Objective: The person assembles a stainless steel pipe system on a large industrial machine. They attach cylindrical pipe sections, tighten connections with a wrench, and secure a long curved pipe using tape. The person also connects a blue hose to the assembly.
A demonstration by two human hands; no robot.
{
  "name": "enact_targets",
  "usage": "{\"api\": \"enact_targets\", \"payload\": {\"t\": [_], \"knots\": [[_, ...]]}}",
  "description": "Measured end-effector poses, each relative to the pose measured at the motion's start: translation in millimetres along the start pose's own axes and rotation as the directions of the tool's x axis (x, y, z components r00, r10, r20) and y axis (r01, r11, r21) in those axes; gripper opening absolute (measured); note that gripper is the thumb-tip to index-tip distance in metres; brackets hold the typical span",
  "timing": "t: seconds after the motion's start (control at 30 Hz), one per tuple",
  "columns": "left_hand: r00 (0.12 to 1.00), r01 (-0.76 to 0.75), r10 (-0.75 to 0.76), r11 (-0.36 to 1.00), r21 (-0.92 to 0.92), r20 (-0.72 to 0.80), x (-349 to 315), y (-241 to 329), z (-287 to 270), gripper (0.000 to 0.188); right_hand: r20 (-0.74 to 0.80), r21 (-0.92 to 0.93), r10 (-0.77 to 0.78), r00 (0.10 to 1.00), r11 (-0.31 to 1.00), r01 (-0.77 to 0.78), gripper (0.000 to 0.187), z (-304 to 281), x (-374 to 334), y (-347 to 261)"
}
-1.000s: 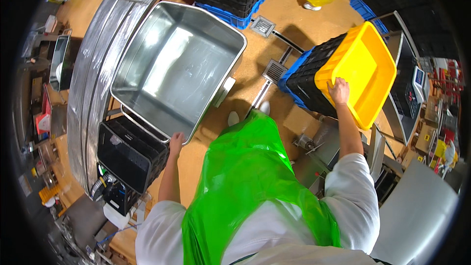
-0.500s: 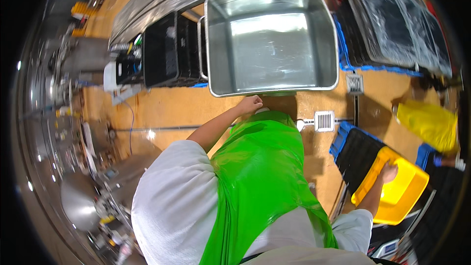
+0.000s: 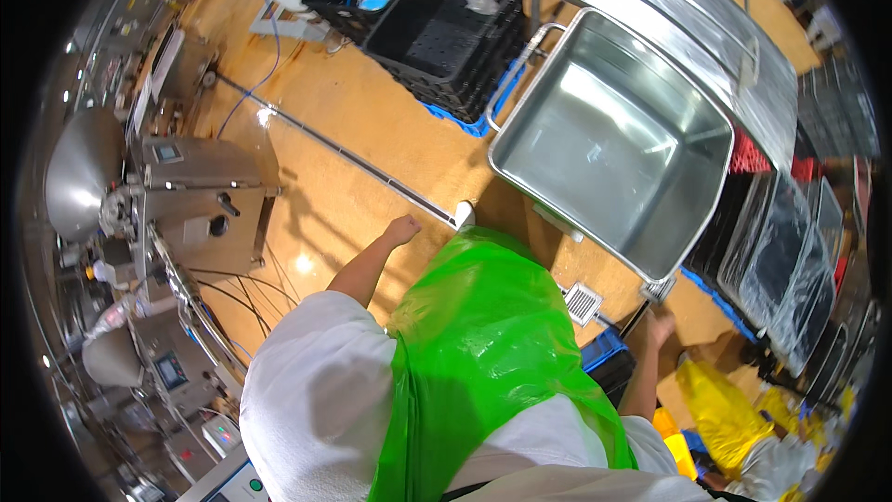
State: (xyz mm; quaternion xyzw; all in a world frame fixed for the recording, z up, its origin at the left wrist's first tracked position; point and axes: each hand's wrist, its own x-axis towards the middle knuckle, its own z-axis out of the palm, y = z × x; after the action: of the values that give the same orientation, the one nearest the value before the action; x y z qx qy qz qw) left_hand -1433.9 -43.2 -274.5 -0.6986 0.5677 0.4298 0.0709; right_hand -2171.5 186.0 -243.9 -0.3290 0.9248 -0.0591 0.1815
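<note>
My left hand (image 3: pixel 402 230) hangs over the tan floor on the left of my green apron (image 3: pixel 483 325). Its fingers are curled in, and I see nothing in them. On the right, my right hand (image 3: pixel 660 327) hangs low with its fingers loosely apart and holds nothing that I can see. Its nearest neighbour in the picture is the near corner of a deep square steel tub (image 3: pixel 604 153). The tub's inside is bare and shiny, and a bent handle (image 3: pixel 520 74) sticks out on its left side. Neither hand touches it.
Black crates (image 3: pixel 446 23) on a blue base stand left of the tub. Plastic-wrapped dark trays (image 3: pixel 780 260) are stacked at right, near a person in a yellow apron (image 3: pixel 720 414). Steel machines (image 3: pixel 204 195) line the left. A drain grate (image 3: pixel 583 303) lies in the floor.
My view has turned left, so the tub now sits farther right and tilted. My right hand no longer appears over the yellow bin. The left hand is now apart from my apron.
</note>
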Motion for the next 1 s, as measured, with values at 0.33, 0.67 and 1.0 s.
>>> {"api": "enact_targets", "payload": {"t": [0.33, 0.67, 1.0], "knots": [[0.976, 0.039, -0.093, 0.965, -0.261, -0.197, 18, -115, -120, 0.038, 0.375, 0.355, -0.753, 0.541, 0.656, 0.666, 0.048, 128, 9, -541], [0.936, 0.085, -0.202, 0.925, -0.371, -0.288, 32, -157, -122, 0.028, 0.227, 0.362, -0.893, 0.389, 0.448, 0.817, 0.057, 193, 68, -762], [0.932, 0.243, -0.329, 0.879, -0.411, -0.152, 53, -96, -233, 0.036, 0.356, 0.319, -0.681, 0.640, 0.733, 0.601, 0.043, 348, 202, -771]]}}
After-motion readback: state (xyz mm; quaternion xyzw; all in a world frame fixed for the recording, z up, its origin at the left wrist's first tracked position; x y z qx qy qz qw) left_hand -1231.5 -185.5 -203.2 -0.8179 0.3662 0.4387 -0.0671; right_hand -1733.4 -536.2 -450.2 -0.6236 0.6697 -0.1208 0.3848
